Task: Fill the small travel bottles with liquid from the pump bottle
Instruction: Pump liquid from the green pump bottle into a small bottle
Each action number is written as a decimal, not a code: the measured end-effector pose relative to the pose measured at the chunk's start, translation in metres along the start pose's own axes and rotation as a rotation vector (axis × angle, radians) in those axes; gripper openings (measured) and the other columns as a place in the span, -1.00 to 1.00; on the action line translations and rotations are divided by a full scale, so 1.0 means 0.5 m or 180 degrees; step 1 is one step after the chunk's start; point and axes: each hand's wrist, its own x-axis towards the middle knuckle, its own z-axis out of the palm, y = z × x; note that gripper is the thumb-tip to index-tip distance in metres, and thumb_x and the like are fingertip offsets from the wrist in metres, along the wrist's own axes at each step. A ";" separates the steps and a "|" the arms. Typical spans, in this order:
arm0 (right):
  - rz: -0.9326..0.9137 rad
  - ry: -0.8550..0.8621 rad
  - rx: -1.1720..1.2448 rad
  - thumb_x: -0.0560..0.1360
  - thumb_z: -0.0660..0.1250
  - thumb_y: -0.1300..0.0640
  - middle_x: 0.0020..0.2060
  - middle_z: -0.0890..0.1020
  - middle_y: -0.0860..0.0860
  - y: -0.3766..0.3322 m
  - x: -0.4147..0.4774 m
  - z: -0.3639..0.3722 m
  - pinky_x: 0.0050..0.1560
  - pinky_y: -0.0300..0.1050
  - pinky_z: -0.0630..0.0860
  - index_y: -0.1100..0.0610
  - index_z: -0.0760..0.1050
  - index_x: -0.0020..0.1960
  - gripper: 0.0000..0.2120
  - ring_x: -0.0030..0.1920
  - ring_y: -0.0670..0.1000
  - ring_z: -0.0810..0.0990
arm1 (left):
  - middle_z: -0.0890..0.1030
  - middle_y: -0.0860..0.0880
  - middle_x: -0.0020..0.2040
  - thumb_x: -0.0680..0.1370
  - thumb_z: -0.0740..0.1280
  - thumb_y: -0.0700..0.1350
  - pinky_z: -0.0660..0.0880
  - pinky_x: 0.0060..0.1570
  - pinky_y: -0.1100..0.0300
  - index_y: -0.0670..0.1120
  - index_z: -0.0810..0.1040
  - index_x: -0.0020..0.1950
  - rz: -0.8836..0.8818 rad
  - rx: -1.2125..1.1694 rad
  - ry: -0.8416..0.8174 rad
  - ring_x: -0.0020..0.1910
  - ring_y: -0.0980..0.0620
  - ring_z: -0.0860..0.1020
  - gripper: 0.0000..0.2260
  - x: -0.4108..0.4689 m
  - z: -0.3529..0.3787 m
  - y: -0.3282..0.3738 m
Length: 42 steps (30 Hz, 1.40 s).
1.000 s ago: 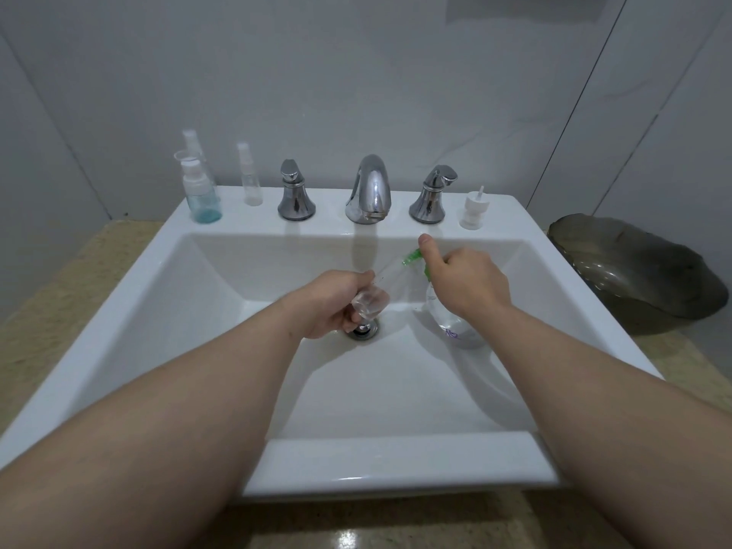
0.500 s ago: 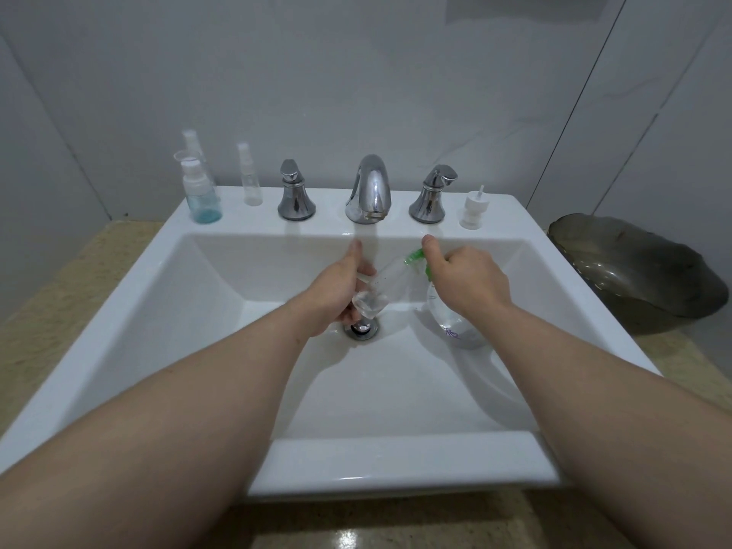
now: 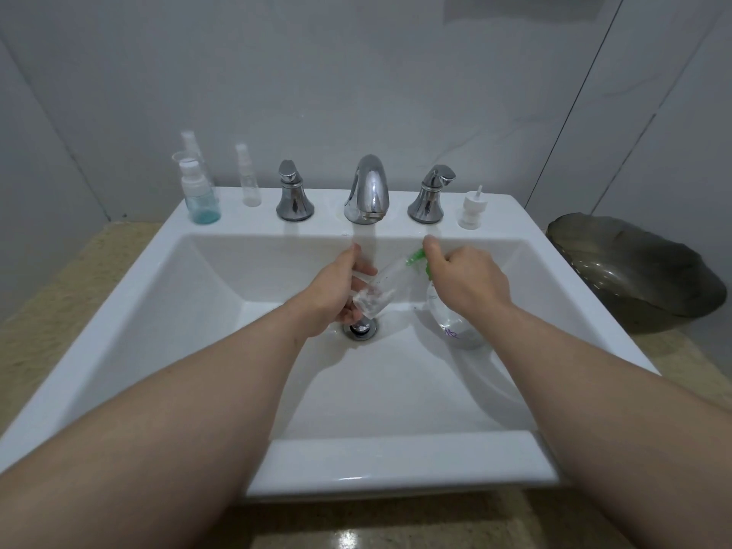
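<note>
Thumb of our left hand (image 3: 332,296) is up since a second ago; its fingers hold the small clear bottle (image 3: 375,297), tilted over the drain (image 3: 360,330) in the sink (image 3: 396,458). Our right hand (image 3: 468,283) grips the pump bottle (image 3: 455,330) by its green head, nozzle at the small bottle's mouth. Behind: faucet (image 3: 366,190), blue-tinted bottle (image 3: 201,196) on ledge.

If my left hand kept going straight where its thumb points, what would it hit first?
Probably the sink's back wall, under the faucet spout, though the left hand is at unclear depth.
</note>
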 end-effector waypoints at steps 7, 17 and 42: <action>0.0040 0.0014 -0.0104 0.58 -0.10 -0.47 -0.24 0.62 0.09 0.000 0.002 0.005 -0.09 0.02 0.49 0.17 0.59 -0.27 -0.17 -0.12 0.20 0.58 | 0.52 -0.13 -0.12 0.71 0.01 0.19 0.38 -0.44 0.23 -0.09 0.53 0.06 -0.0036 0.0012 -0.0041 -0.40 -0.03 0.44 -0.56 -0.001 0.002 -0.001; 0.0050 0.0032 -0.0066 0.60 -0.07 -0.44 -0.22 0.62 0.09 -0.002 0.003 0.005 -0.11 0.01 0.45 0.16 0.56 -0.29 -0.22 -0.10 0.21 0.57 | 0.52 -0.12 -0.12 0.71 0.02 0.17 0.37 -0.38 0.19 -0.09 0.54 0.04 -0.0021 0.0028 -0.0017 -0.39 -0.04 0.41 -0.57 -0.003 0.003 -0.001; 0.0005 0.0005 0.0021 0.62 0.00 -0.33 -0.29 0.57 0.09 -0.001 -0.002 -0.002 -0.18 0.00 0.42 0.16 0.48 -0.37 -0.32 -0.17 0.21 0.55 | 0.57 -0.12 -0.15 0.69 0.08 0.05 0.31 -0.44 0.23 -0.10 0.53 0.01 -0.0122 -0.0033 0.0017 -0.51 0.04 0.37 -0.68 -0.020 0.010 0.012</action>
